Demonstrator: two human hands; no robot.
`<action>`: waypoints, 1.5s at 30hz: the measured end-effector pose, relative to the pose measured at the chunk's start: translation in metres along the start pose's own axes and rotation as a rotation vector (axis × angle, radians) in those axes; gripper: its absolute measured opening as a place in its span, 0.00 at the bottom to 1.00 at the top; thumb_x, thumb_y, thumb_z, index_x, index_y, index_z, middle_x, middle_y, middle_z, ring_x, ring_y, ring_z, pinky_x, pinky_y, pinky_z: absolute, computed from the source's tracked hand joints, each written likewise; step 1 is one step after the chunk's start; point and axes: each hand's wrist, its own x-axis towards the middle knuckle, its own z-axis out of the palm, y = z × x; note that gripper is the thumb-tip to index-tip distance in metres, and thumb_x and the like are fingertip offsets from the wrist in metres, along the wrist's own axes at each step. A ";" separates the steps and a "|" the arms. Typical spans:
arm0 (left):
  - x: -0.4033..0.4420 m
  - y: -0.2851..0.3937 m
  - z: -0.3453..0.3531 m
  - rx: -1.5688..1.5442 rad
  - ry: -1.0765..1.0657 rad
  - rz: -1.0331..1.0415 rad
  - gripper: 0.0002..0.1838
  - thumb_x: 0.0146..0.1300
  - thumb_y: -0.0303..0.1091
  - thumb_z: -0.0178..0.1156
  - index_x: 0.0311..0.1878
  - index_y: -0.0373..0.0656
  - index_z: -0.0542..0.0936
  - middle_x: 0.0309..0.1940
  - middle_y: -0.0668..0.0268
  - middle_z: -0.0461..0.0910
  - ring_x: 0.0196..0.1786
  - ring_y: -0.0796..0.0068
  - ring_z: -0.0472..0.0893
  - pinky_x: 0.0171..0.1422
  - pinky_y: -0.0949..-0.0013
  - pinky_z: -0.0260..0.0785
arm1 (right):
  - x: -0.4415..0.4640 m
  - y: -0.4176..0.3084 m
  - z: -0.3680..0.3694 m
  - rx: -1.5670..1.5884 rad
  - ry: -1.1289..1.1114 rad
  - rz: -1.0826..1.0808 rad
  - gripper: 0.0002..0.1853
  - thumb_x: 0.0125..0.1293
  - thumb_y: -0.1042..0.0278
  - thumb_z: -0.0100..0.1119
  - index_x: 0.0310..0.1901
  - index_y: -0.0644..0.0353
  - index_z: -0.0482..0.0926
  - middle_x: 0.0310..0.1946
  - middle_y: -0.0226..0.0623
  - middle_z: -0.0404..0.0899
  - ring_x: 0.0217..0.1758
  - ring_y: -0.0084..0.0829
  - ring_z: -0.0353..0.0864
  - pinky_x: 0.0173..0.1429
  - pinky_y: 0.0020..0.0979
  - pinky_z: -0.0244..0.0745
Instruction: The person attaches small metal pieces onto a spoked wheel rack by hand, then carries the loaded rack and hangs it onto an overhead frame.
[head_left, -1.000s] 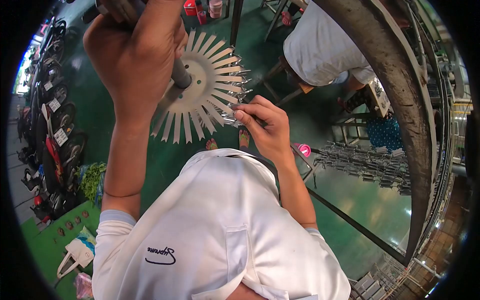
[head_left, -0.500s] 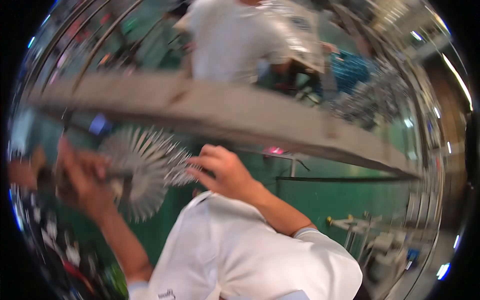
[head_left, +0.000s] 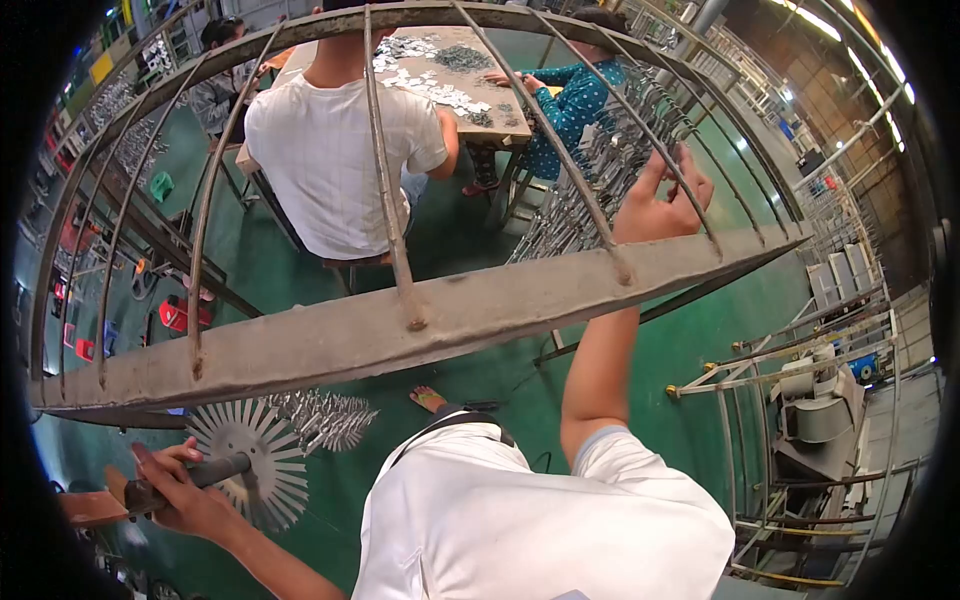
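L hand (head_left: pixel 185 497) is closed round the grey spindle (head_left: pixel 222 469), just beside the slotted disc (head_left: pixel 240 445) at lower L of the view — the disc's thin fingers fan out all round, w/ silver metal pcs (head_left: pixel 325 420) bunched along its upper R side. R hand (head_left: pixel 668 200) is up at upper R, beyond the flat bar (head_left: pixel 480 320) of a curved metal frame & behind one of its thin rods (head_left: pixel 385 170); its fingers are bent (tips too small & blurred, so can't tell if they meet or pinch a part). It's near a dense rack of metal parts (head_left: pixel 575 205), well apart from the disc. Past the frame, a person in a white tee (head_left: pixel 330 165) sits at a table (head_left: pixel 515 128) w/ white pcs (head_left: pixel 440 92) & dark bits (head_left: pixel 462 58) on top — another person in a blue dotted top (head_left: pixel 583 105) is at its R side.
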 end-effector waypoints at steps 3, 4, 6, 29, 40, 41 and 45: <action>-0.002 0.000 0.003 0.012 0.025 -0.012 0.23 0.75 0.35 0.60 0.21 0.42 0.69 0.18 0.68 0.65 0.24 0.74 0.73 0.44 0.58 0.81 | 0.014 0.006 0.002 -0.069 0.047 0.019 0.13 0.64 0.71 0.70 0.47 0.66 0.85 0.27 0.38 0.73 0.29 0.34 0.75 0.34 0.38 0.73; -0.004 0.000 0.003 0.017 0.030 -0.014 0.23 0.74 0.35 0.60 0.21 0.42 0.69 0.18 0.67 0.65 0.24 0.74 0.73 0.43 0.59 0.80 | 0.016 0.010 0.002 -0.078 0.034 0.034 0.12 0.65 0.68 0.69 0.47 0.66 0.85 0.29 0.39 0.76 0.29 0.35 0.76 0.35 0.39 0.73; -0.003 -0.003 0.000 0.018 0.022 -0.022 0.23 0.74 0.35 0.61 0.21 0.41 0.69 0.18 0.67 0.65 0.24 0.74 0.73 0.41 0.60 0.80 | 0.019 0.016 0.002 -0.097 0.010 0.065 0.13 0.66 0.64 0.67 0.45 0.66 0.86 0.33 0.42 0.80 0.30 0.37 0.78 0.37 0.41 0.74; -0.002 0.015 0.013 0.039 0.069 0.022 0.24 0.74 0.37 0.62 0.21 0.41 0.67 0.16 0.69 0.62 0.21 0.75 0.71 0.35 0.68 0.74 | 0.043 -0.003 -0.030 -0.210 0.029 -0.045 0.09 0.70 0.64 0.63 0.41 0.60 0.85 0.31 0.36 0.84 0.31 0.37 0.82 0.41 0.38 0.68; 0.000 0.007 -0.001 0.011 -0.001 0.016 0.28 0.75 0.43 0.60 0.18 0.43 0.68 0.14 0.67 0.69 0.18 0.78 0.72 0.33 0.69 0.76 | -0.006 -0.008 -0.062 0.090 -0.079 0.403 0.10 0.71 0.64 0.66 0.42 0.65 0.84 0.43 0.35 0.73 0.41 0.30 0.76 0.47 0.36 0.74; -0.001 0.005 -0.001 0.020 0.002 0.019 0.28 0.76 0.43 0.60 0.17 0.44 0.68 0.13 0.68 0.67 0.17 0.79 0.70 0.32 0.69 0.76 | -0.008 -0.017 -0.068 0.105 -0.109 0.404 0.10 0.71 0.65 0.65 0.41 0.65 0.84 0.44 0.35 0.73 0.43 0.31 0.76 0.48 0.36 0.75; 0.000 -0.005 -0.003 0.029 0.009 0.033 0.29 0.76 0.45 0.59 0.17 0.45 0.67 0.10 0.69 0.66 0.14 0.81 0.68 0.24 0.71 0.70 | -0.061 -0.016 -0.091 0.276 -0.284 0.363 0.14 0.72 0.66 0.62 0.52 0.67 0.80 0.51 0.39 0.75 0.51 0.36 0.80 0.59 0.40 0.78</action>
